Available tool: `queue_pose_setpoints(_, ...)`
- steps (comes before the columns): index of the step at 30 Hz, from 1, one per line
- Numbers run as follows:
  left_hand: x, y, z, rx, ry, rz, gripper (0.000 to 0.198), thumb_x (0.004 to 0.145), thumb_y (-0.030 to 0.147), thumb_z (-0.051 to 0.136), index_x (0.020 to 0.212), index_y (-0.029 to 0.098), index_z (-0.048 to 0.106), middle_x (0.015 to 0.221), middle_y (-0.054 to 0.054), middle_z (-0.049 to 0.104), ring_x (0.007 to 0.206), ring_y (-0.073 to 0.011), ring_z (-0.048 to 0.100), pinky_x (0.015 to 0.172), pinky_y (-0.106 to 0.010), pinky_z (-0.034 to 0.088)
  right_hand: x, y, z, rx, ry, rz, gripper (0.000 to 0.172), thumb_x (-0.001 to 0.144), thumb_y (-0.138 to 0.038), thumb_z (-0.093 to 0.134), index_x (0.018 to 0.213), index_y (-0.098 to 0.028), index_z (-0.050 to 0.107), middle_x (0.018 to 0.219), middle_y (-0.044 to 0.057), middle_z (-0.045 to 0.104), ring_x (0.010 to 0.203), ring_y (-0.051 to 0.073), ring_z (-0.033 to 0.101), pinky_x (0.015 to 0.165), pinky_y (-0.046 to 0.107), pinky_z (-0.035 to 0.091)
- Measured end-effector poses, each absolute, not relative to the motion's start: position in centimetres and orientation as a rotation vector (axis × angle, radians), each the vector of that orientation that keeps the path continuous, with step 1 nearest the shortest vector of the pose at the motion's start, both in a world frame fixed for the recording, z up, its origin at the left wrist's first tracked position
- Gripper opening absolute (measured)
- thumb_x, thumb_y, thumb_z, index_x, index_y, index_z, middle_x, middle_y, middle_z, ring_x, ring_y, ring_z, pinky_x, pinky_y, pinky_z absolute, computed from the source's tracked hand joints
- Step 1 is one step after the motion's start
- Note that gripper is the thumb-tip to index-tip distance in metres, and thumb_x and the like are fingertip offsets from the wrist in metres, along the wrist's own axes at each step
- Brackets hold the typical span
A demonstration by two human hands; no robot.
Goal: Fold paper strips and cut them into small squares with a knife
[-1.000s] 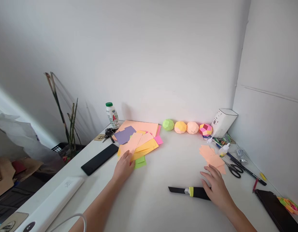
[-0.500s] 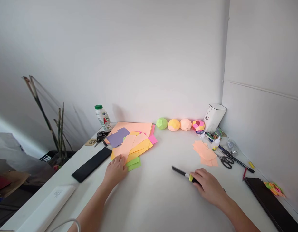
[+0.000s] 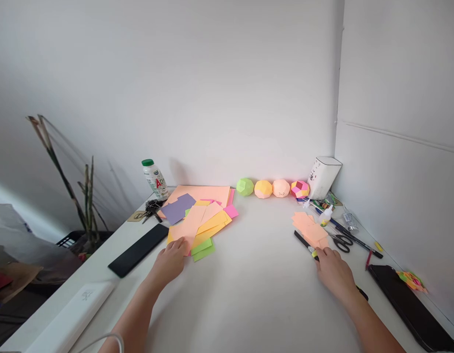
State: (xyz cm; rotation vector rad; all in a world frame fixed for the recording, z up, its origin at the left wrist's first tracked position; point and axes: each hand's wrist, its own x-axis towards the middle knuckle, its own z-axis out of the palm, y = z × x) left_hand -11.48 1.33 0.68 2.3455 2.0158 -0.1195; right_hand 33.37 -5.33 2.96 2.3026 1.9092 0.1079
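Note:
My left hand (image 3: 170, 262) is at the near edge of a loose paper pile, its fingers closed on the end of a peach paper strip (image 3: 190, 226). Under and around that strip lie yellow paper (image 3: 214, 226), green paper (image 3: 203, 251) and purple paper (image 3: 178, 208). On the right, my right hand (image 3: 334, 272) grips a utility knife (image 3: 303, 239) with a black front end and a yellow-green part. The knife lies close beside several small peach paper pieces (image 3: 310, 229). Most of its handle is hidden under my palm.
Scissors (image 3: 341, 242), a glue bottle (image 3: 326, 215) and pens lie at right, near a black phone-like slab (image 3: 407, 304). Several paper balls (image 3: 263, 189) line the wall. A white bottle (image 3: 155, 180), a black flat bar (image 3: 138, 250) and a white case (image 3: 74, 316) stand left.
My right hand has carried the utility knife rightward, up beside the small peach pieces. My left hand has drawn back slightly toward me and left, with the peach strip's end shifting slightly.

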Motion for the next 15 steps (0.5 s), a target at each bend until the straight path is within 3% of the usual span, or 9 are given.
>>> queue_pose_setpoints(5,-12.4,1.5,1.0,2.36,1.99,-0.045,0.042,0.08,0.009,0.039,0.113,0.024,0.058,0.135,-0.007,0.05,0.125,-0.0266,0.045,0.094,-0.04,0.041,33.1,-5.4,3.0,2.283,1.898,0.098,0.031,0.091,-0.013,0.044,0.119,-0.01,0.056,0.105,0.015,0.061,0.098,0.026,0.055,0.062,0.03,0.04)
queue_pose_setpoints(8,-13.0,1.7,0.9,2.365,1.95,-0.004,0.042,0.079,0.013,0.042,0.116,0.021,0.058,0.138,-0.008,0.049,0.127,-0.0245,0.045,0.098,-0.035,0.04,33.1,-5.3,3.1,2.279,1.895,0.093,0.031,0.091,-0.014,0.044,0.12,-0.009,0.056,0.106,0.015,0.061,0.099,0.027,0.055,0.062,0.03,0.04)
queue_pose_setpoints(15,-13.7,1.8,1.0,2.37,1.891,0.122,0.037,0.078,0.019,0.043,0.11,0.02,0.062,0.129,-0.008,0.056,0.102,-0.0229,0.063,0.081,-0.027,0.049,33.2,-5.4,2.9,2.274,1.912,0.103,0.032,0.091,-0.013,0.044,0.12,-0.011,0.056,0.106,0.015,0.061,0.1,0.027,0.055,0.06,0.029,0.04)
